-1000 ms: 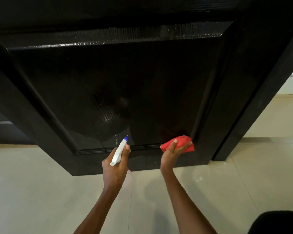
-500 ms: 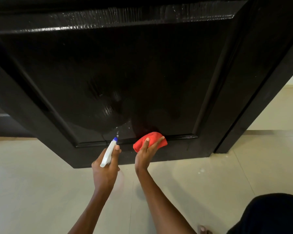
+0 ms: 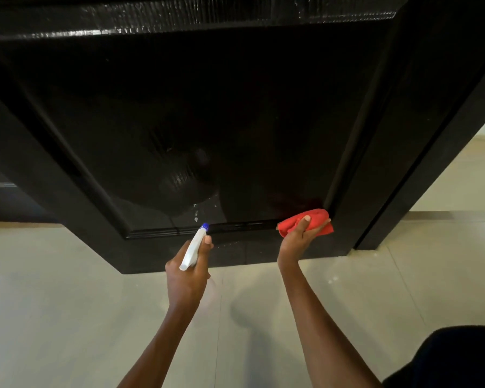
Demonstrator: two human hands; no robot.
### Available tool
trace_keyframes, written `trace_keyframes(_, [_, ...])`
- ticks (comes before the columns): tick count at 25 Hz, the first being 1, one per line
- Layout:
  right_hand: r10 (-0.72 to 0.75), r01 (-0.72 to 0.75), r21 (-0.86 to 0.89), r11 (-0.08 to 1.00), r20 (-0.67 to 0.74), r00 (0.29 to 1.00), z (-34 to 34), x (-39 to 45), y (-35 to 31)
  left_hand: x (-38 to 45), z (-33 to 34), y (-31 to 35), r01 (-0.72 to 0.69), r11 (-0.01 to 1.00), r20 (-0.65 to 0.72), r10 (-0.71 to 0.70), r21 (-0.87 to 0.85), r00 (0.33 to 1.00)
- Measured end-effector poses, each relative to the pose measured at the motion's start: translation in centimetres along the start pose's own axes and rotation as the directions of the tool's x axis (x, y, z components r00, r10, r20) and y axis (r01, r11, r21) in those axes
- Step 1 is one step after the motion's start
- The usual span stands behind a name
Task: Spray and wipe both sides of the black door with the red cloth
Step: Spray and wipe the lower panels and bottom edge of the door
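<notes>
Right hand (image 3: 298, 242) clutching bunched red cloth (image 3: 317, 224) against black door (image 3: 207, 121) panel's lower corner; left hand (image 3: 186, 275) wrapped around white spray bottle (image 3: 192, 249).

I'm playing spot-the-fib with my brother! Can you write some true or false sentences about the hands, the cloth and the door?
1. The right hand holds the red cloth against the black door. True.
2. The cloth is near the top of the door. False: it is low down, at the bottom right corner of the sunken panel.
3. The left hand holds a spray bottle with a blue tip. True.
4. The bottle's body is green. False: it is white.
5. The floor is dark carpet. False: it is pale tile.
</notes>
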State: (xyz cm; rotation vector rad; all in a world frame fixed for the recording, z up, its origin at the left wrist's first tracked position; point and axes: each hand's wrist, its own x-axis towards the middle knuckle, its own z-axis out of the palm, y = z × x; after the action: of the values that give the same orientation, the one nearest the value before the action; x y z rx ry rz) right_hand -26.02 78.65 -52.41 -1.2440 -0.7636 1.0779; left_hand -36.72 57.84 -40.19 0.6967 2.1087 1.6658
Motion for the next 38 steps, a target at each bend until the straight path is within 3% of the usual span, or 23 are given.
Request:
trace_keyframes(5, [-0.039,0.042,-0.024,0.999,0.122,0.992,3.1,-6.0,1.6,1.5,-2.8,-0.7,0.006,1.0,-0.073,-0.005,0.004,0.997])
trace_keyframes(10, [0.066,-0.049,-0.082,0.995,0.219,0.974,7.4,-12.5,2.5,1.0,-4.2,-1.4,0.006,1.0,-0.116,-0.004,0.015,0.993])
trace_keyframes(14, [0.073,-0.012,-0.146,0.989,0.422,0.904,7.8,-17.5,4.0,0.5,-5.3,-2.0,0.031,0.999,-0.148,-0.026,0.036,0.989])
trace_keyframes(16, [0.125,-0.073,-0.123,0.99,0.49,0.863,6.9,-18.4,3.9,0.3,-5.8,-2.1,0.03,0.999,-0.142,-0.025,0.038,0.99])
trace_keyframes(19, [0.249,-0.279,0.013,0.96,0.412,0.877,5.1,-17.8,1.9,0.8,-6.3,-2.7,0.034,0.997,-0.14,-0.025,0.063,0.99])
trace_keyframes(20, [0.229,-0.277,0.078,0.958,0.381,0.896,4.2,-17.2,0.7,1.0,-6.3,-2.8,0.034,0.998,-0.139,-0.025,0.06,0.99])
trace_keyframes(22, [0.04,-0.088,0.114,0.99,0.372,0.928,2.4,-15.6,-1.5,1.5,-5.9,-2.7,0.034,0.999,-0.129,-0.031,0.019,0.991])
trace_keyframes(23, [-0.12,0.096,0.079,0.992,0.403,0.907,2.0,-14.4,-2.5,1.6,-5.6,-2.6,0.032,0.999,-0.114,-0.032,-0.005,0.993])
trace_keyframes(24, [-0.305,0.341,0.006,0.94,0.461,0.833,2.0,-12.9,-3.3,1.7,-5.1,-2.5,0.031,0.999,-0.097,-0.033,-0.021,0.995])
trace_keyframes(25, [-0.49,0.619,-0.069,0.782,0.545,0.681,2.5,-11.2,-3.6,1.7,-4.6,-2.4,0.035,0.999,-0.081,-0.037,-0.032,0.996])
trace_keyframes(26, [-0.606,0.842,-0.115,0.528,0.643,0.468,3.4,-9.5,-3.8,1.7,-4.1,-2.3,0.042,0.998,-0.071,-0.045,-0.044,0.996])
trace_keyframes(27, [-0.64,0.957,-0.137,0.256,0.718,0.274,4.6,-7.8,-4.1,1.8,-3.8,-2.2,0.049,0.997,-0.064,-0.053,-0.059,0.997])
trace_keyframes(28, [-0.629,0.987,-0.154,0.044,0.764,0.147,5.7,-6.4,-4.2,1.8,-3.4,-2.2,0.056,0.996,-0.062,-0.06,-0.071,0.996])
trace_keyframes(30, [-0.584,0.966,-0.152,-0.211,0.812,0.0,7.2,-4.7,-4.1,2.0,-3.1,-2.4,0.067,0.995,-0.065,-0.072,-0.078,0.995])
trace_keyframes(32, [-0.483,0.918,-0.025,-0.395,0.856,-0.184,7.1,-3.6,-2.5,2.3,-3.2,-2.6,0.076,0.994,-0.068,-0.081,-0.076,0.994])
trace_keyframes(34, [-0.228,0.832,0.218,-0.51,0.898,-0.376,6.2,-2.4,-0.1,2.5,-3.4,-2.8,0.075,0.995,-0.076,-0.08,-0.06,0.994])
trace_keyframes(35, [-0.072,0.783,0.339,-0.521,0.897,-0.436,5.7,-2.0,1.1,2.5,-3.6,-3.0,0.072,0.996,-0.088,-0.076,-0.046,0.993])
trace_keyframes(36, [0.043,0.749,0.413,-0.518,0.887,-0.46,5.4,-1.9,2.1,2.5,-3.9,-3.2,0.072,0.997,-0.102,-0.075,-0.035,0.992])
trace_keyframes(38, [0.113,0.755,0.418,-0.505,0.899,-0.423,5.0,-2.4,2.7,2.6,-4.5,-3.3,0.073,0.997,-0.113,-0.076,-0.034,0.991])
